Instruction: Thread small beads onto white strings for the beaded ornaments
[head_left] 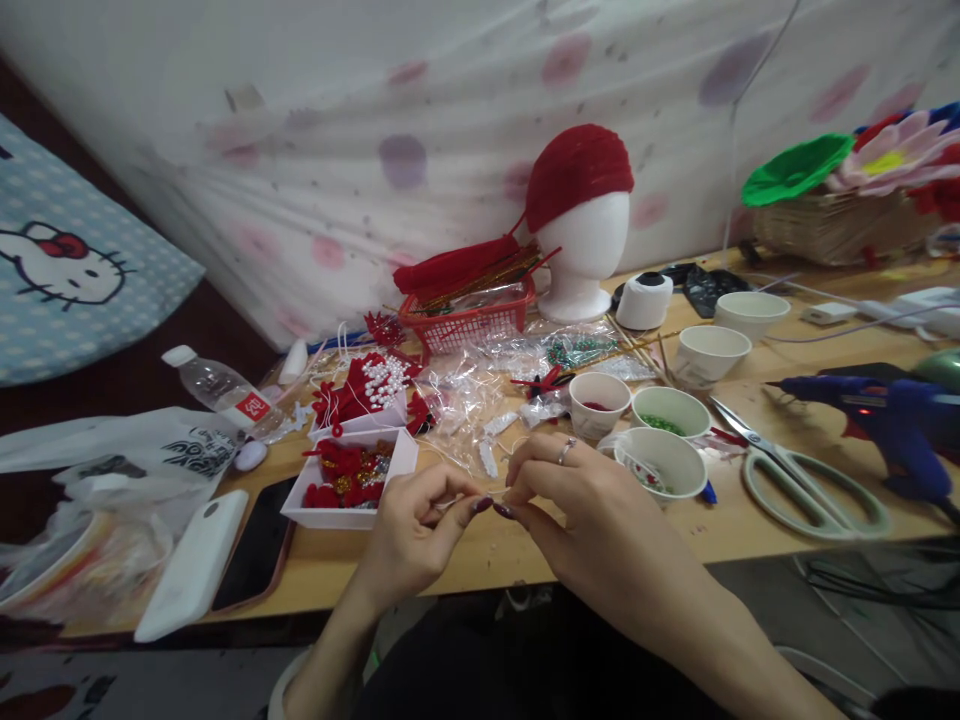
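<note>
Pinching a thin thread (496, 492) with both the left hand (416, 525) and the right hand (581, 495), with each grip clamped on it, fingertips almost meeting over the front of the worktop (487, 560). Too tiny to make out much more. Got a box (326, 516) of red bits (322, 495) just beside the left hand, cups (596, 422) just beyond the right, then scissors (772, 453) and a glue gun (862, 400) farther right, plus a foam head (585, 240) in a red cap (577, 175) at the back.
</note>
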